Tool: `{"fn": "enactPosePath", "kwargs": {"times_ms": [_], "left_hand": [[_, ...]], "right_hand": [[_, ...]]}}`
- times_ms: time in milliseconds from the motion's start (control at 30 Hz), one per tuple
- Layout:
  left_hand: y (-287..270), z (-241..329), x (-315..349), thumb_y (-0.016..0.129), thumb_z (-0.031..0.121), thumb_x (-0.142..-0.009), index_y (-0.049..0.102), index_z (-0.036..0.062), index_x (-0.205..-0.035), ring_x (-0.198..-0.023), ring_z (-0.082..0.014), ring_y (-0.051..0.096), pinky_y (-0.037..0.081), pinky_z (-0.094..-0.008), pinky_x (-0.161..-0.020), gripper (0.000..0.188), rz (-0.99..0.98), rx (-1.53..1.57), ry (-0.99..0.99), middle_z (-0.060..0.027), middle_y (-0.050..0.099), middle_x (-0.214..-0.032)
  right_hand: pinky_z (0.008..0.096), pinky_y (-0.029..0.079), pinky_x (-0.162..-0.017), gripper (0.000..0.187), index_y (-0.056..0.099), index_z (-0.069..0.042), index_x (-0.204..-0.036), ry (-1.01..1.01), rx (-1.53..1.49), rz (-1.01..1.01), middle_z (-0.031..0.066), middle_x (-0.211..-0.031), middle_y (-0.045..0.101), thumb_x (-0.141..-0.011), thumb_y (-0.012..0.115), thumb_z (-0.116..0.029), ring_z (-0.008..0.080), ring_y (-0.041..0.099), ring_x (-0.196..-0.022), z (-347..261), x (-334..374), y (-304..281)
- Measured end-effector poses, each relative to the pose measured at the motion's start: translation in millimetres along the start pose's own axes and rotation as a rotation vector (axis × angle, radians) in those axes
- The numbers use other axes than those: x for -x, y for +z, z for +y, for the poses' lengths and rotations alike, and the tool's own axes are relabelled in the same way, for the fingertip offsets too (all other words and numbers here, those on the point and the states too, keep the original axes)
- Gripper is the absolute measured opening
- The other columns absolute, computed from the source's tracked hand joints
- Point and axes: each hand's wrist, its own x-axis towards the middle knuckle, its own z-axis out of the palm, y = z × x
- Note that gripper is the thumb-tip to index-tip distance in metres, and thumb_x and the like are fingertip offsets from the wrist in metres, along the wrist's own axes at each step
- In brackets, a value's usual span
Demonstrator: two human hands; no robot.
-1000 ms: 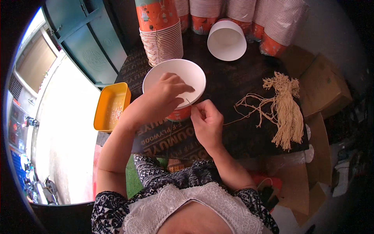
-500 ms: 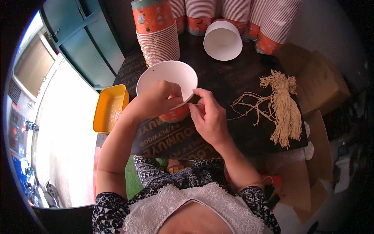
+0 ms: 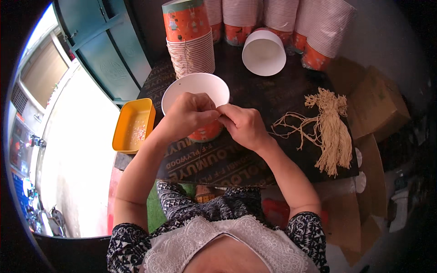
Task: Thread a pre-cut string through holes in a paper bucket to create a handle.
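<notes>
A white-lined paper bucket (image 3: 195, 86) with an orange printed outside stands on the table in front of me, tilted so its mouth faces me. Over its near rim, my left hand (image 3: 189, 113) is closed, fingertips bunched together. My right hand (image 3: 248, 127) pinches right beside it, thumb and forefinger meeting the left fingertips. Whatever lies between the fingers is too small or hidden to make out. To the right lies a bundle of beige cords (image 3: 334, 129), with a few loose strands (image 3: 291, 123) trailing toward my right hand.
A yellow plastic tub (image 3: 123, 132) holding small colourful bits sits at the table's left edge. Behind the bucket rises a stack of orange paper buckets (image 3: 191, 54). Another white-lined bucket (image 3: 264, 54) lies tipped near wrapped stacks (image 3: 239, 13). Cardboard boxes (image 3: 380, 104) stand at right.
My right hand has moved from the bucket's right rim in to the left fingertips. The left hand has lifted slightly out of the bucket's mouth. The whole view has shifted a little.
</notes>
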Motion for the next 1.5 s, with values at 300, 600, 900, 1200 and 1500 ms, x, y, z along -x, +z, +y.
{"fn": "enactPosePath", "kwargs": {"times_ms": [300, 600, 900, 1200, 1500], "left_hand": [[-6.7, 11.3, -6.8, 0.064, 0.009, -0.081, 0.066, 0.0007, -0.076, -0.060, -0.0068, 0.054, 0.042, -0.0212, -0.056, 0.010, -0.047, 0.173, -0.213, -0.0022, 0.064, -0.070], [-4.0, 3.9, -13.8, 0.063, 0.009, -0.083, 0.067, -0.0019, -0.076, -0.053, -0.0054, 0.050, 0.038, -0.0207, -0.050, 0.014, 0.034, 0.230, -0.144, -0.0013, 0.061, -0.062], [-3.2, -1.4, -14.1, 0.066, 0.007, -0.080, 0.066, -0.0009, -0.082, -0.063, -0.0065, 0.053, 0.043, -0.0213, -0.059, 0.008, -0.057, 0.240, -0.107, -0.0017, 0.062, -0.072], [0.6, 0.1, -17.6, 0.067, 0.009, -0.079, 0.063, 0.0010, -0.080, -0.063, -0.0053, 0.052, 0.041, -0.0210, -0.056, 0.009, -0.058, 0.160, -0.164, 0.0008, 0.059, -0.069], [0.9, 2.0, -22.1, 0.059, 0.005, -0.081, 0.060, 0.0006, -0.079, -0.061, -0.0062, 0.049, 0.039, -0.0203, -0.055, 0.005, -0.085, 0.251, -0.152, 0.0004, 0.056, -0.068]], "right_hand": [[0.0393, 0.052, -0.059, 0.025, 0.055, -0.005, -0.103, 0.208, -0.301, -0.046, 0.0159, -0.082, 0.066, -0.080, 0.063, -0.008, 0.0311, 0.066, -0.077, 4.5, -6.3, 2.6], [0.0309, 0.044, -0.055, 0.011, 0.058, 0.001, -0.088, 0.279, -0.059, -0.088, 0.0107, -0.070, 0.059, -0.079, 0.063, -0.003, 0.0180, 0.058, -0.060, -11.7, -4.2, -37.4], [0.0303, 0.043, -0.057, 0.007, 0.056, 0.003, -0.079, 0.269, -0.140, -0.053, 0.0101, -0.071, 0.057, -0.080, 0.060, -0.003, 0.0166, 0.054, -0.061, -16.6, -22.9, -37.5], [0.0284, 0.043, -0.056, 0.004, 0.057, 0.002, -0.080, 0.271, -0.255, -0.034, 0.0086, -0.070, 0.058, -0.080, 0.060, -0.001, 0.0130, 0.053, -0.062, -14.9, -38.6, -25.1], [0.0337, 0.047, -0.060, 0.009, 0.059, 0.000, -0.083, 0.051, 0.086, -0.051, 0.0098, -0.084, 0.056, -0.075, 0.058, 0.000, 0.0265, 0.059, -0.068, 1.7, -16.0, -47.7]]}}
